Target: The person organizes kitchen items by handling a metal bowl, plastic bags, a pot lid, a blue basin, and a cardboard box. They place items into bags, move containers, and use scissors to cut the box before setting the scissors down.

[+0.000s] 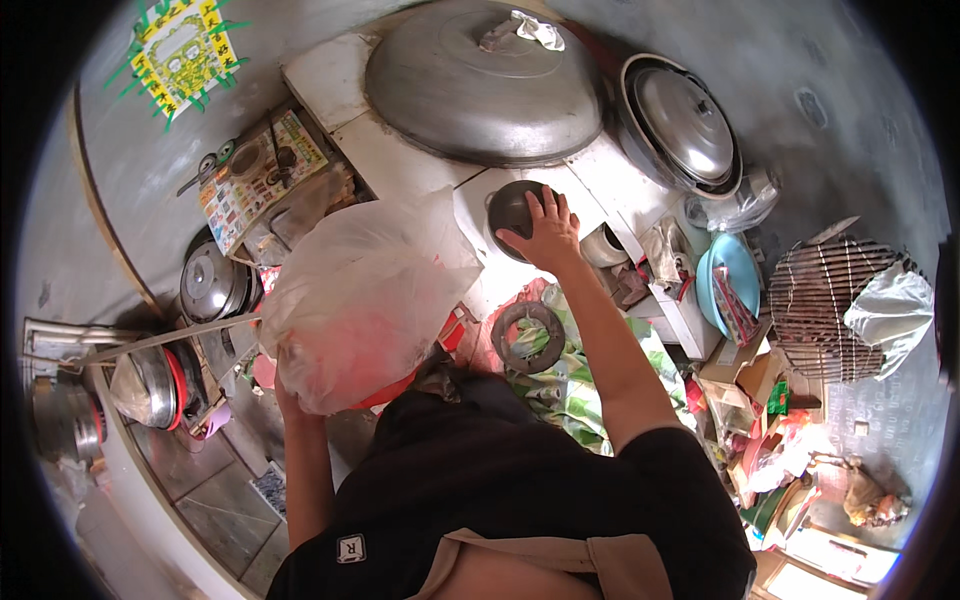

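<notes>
My right hand lies with spread fingers over the right side of a dark round metal lid or bowl. This dark piece sits on the white-tiled stove top. On the other side, my left hand holds up a large translucent plastic bag; its fingers are mostly hidden behind the bag. Something red shows through the lower part of the plastic. Beyond my right hand, a wide domed metal wok lid with a whitish cloth on its handle covers much of the stove.
Right of the stove lie a lidded pan, a light-blue basin and a slatted rack. A dark ring rests below my right hand. A paper-covered stand and a lidded pot stand left.
</notes>
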A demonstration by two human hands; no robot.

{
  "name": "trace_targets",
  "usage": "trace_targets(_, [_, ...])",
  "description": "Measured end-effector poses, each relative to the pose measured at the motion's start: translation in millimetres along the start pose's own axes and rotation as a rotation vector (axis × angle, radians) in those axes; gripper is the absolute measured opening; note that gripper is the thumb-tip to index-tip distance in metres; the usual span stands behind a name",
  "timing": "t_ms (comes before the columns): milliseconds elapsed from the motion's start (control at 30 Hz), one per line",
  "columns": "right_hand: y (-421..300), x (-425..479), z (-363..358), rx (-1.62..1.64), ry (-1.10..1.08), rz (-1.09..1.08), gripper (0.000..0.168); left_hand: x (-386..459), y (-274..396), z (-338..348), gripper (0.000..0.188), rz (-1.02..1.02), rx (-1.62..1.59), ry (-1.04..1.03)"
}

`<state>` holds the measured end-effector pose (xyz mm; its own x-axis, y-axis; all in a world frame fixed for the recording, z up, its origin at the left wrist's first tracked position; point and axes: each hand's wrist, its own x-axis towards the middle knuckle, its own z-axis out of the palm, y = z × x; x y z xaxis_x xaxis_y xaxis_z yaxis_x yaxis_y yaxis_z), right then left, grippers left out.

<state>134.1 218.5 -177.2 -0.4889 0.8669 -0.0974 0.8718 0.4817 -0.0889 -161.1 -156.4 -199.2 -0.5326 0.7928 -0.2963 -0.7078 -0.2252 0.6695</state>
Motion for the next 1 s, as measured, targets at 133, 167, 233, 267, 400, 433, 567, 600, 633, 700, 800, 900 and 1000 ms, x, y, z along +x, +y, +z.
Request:
trace_targets(133, [10.6,11.3,-8.9,0.046,-0.069,-0.008,0.104,2.4,-0.5,-10.6,0.041,-0.049,-0.120,-0.038])
trace_targets(167, [12.6,15.3,-10.5,0.074,-0.110,-0.018,0.104,2.9,-0.1,-10.9,0.041,-0.067,-0.112,0.002])
trace_targets(233, [25.7,19.8,-12.4,0.122,-0.188,-0.019,0.105,0.8,2.0,8.8,0.040,-0.045,-0.145,-0.108])
trace_targets(267, [32.7,19.7,-8.3,0.100,-0.044,-0.039,0.095,0.2,2.9,16.2,0.040,-0.034,-0.161,-0.163])
trace_targets(400, [53.6,-3.1,-19.4,0.867,0.468,0.271,0.057,-6.7,5.1,10.4,0.041,-0.029,-0.108,-0.035])
trace_targets(433, [74.8,-6.7,-3.2,0.882,0.627,0.341,0.046,-5.4,2.7,4.4,0.042,-0.018,-0.073,-0.022])
trace_targets(567, [25.3,-89.8,-5.7,1.275,0.299,0.135,0.033,-9.3,2.8,24.2,0.042,-0.045,-0.062,-0.021])
trace_targets(600, [-4.1,-100.1,-21.6,1.186,0.096,0.295,0.035,-10.7,2.8,25.7,0.042,-0.060,-0.088,-0.010])
trace_targets(633, [-7.7,-104.2,-8.2,0.989,0.246,0.239,0.034,-8.7,1.3,28.0,0.042,-0.084,-0.118,-0.008])
trace_targets(700, [10.0,-95.3,8.4,0.682,0.561,0.368,0.035,-4.3,-3.0,25.4,0.042,-0.118,-0.165,-0.010])
trace_targets(800, [58.6,-78.0,64.1,0.748,0.383,0.396,0.040,7.2,-5.7,20.4,0.042,-0.149,-0.145,-0.034])
trace_targets(900, [48.4,-75.5,57.1,1.215,-0.055,0.431,0.035,1.1,-7.1,23.4,0.042,-0.127,-0.080,-0.026])
trace_targets(1000, [53.8,-78.6,64.2,1.355,-0.104,0.392,0.025,-2.2,-10.2,31.3,0.041,-0.131,-0.099,-0.022])
